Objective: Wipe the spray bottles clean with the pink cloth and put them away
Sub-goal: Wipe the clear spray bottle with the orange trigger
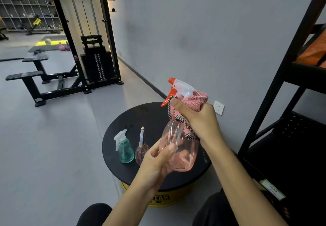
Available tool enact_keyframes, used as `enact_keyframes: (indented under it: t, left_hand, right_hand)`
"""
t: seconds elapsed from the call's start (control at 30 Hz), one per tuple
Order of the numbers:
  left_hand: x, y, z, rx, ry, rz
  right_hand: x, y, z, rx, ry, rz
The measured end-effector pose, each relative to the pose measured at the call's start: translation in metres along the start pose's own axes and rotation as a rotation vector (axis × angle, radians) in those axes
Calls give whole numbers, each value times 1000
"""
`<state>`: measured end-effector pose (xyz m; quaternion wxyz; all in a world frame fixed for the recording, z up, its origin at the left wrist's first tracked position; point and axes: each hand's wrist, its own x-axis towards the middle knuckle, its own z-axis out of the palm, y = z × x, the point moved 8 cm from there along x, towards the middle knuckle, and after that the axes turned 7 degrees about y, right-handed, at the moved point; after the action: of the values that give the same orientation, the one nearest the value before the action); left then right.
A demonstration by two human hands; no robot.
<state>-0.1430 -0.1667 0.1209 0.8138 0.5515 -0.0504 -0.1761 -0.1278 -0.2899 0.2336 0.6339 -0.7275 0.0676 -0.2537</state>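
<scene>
Pink bottle (178,148) is up over the round table (151,118): left hand (155,162) cups its base, right hand (197,118) squeezes the cloth (194,100) round its neck. Teal bottle (125,149) sits left.

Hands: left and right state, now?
Left hand: closed, holding the pink spray bottle by its base.
Right hand: closed, holding the pink cloth around the bottle's neck.

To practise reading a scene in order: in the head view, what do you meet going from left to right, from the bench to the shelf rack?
bench → weight stack → teal bottle → small pink bottle → large pink bottle → socket → shelf rack
</scene>
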Motion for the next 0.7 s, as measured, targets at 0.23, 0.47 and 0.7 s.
enact_keyframes:
  t: [0.23, 0.47, 0.7]
  left_hand:
    - [-21, -6, 19, -247, -286, -174]
    - [-7, 2, 5, -7, -133, -80]
    - [-14, 19, 9, 296, 37, 260]
  right_hand:
    - [-15, -4, 30, 703, -618, 271]
    - [3, 5, 6, 453, -281, 242]
    - [-2, 4, -2, 168, 17, 153]
